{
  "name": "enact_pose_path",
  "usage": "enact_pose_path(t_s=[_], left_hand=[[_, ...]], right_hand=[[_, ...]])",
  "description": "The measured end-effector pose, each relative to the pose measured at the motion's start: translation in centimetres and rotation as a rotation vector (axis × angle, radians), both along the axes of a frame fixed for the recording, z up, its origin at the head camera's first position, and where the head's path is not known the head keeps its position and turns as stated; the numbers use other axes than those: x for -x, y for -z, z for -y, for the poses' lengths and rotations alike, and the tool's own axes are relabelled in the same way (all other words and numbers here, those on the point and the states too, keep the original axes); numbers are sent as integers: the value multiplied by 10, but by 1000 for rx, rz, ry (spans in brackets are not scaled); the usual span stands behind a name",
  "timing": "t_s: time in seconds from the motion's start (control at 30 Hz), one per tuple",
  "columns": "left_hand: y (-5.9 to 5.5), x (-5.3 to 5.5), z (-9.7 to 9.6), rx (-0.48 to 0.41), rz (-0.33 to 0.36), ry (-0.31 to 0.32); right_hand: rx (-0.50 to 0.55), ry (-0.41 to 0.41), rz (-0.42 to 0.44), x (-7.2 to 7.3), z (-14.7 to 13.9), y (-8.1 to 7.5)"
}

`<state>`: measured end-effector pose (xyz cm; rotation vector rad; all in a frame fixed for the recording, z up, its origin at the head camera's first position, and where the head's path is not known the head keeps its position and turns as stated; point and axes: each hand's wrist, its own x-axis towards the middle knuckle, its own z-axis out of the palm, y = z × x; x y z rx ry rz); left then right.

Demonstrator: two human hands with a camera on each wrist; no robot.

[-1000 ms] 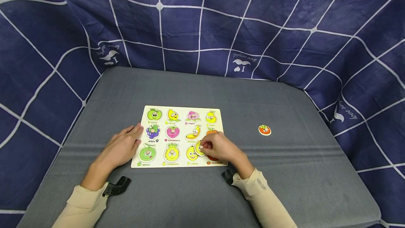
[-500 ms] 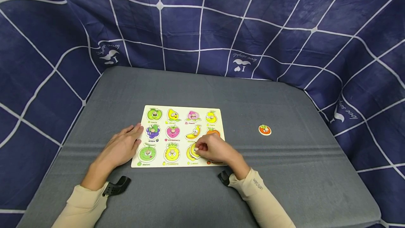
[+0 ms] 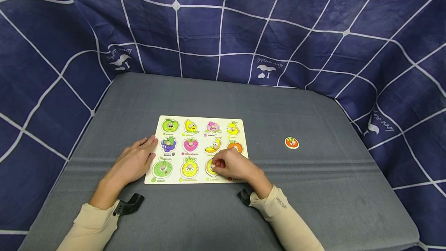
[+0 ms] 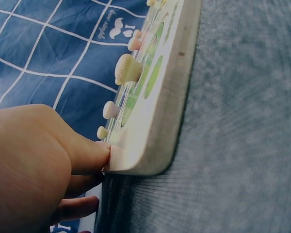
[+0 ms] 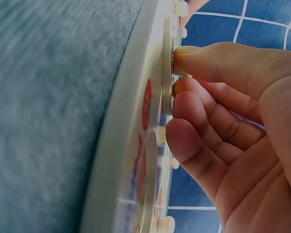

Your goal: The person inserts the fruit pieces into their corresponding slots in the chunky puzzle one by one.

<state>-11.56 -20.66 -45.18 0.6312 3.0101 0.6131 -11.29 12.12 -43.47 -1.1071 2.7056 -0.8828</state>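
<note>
A cream fruit puzzle board point(image 3: 178, 160) with several knobbed pieces lies flat on the grey table. My right hand point(image 3: 231, 164) pinches the knob of a yellow lemon piece point(image 3: 209, 169) over the lemon spot in the front row. In the right wrist view, the edge of the lemon piece point(image 5: 167, 73) stands proud of the board's face, with thumb and fingertips at its knob. My left hand point(image 3: 134, 160) rests along the board's left edge, fingers extended; its thumb point(image 4: 89, 155) touches the board's corner in the left wrist view. The right hand hides the board's front right corner.
A round orange-red fruit piece point(image 3: 291, 143) lies on the table point(image 3: 331, 189) right of the board. A blue curtain with white grid lines point(image 3: 223, 22) surrounds the table's back and sides. Black wrist straps point(image 3: 129, 204) sit on both wrists.
My right hand has moved slightly left with the lemon piece, from beside the lemon spot to over it. The left hand has stayed put.
</note>
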Motion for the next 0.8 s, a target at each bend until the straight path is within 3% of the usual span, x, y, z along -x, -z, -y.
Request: enact_pose_path(t_s=[0.8], left_hand=[[0,1,0,1,-17,4]], right_hand=[[-16,-8,8,1,1,3]])
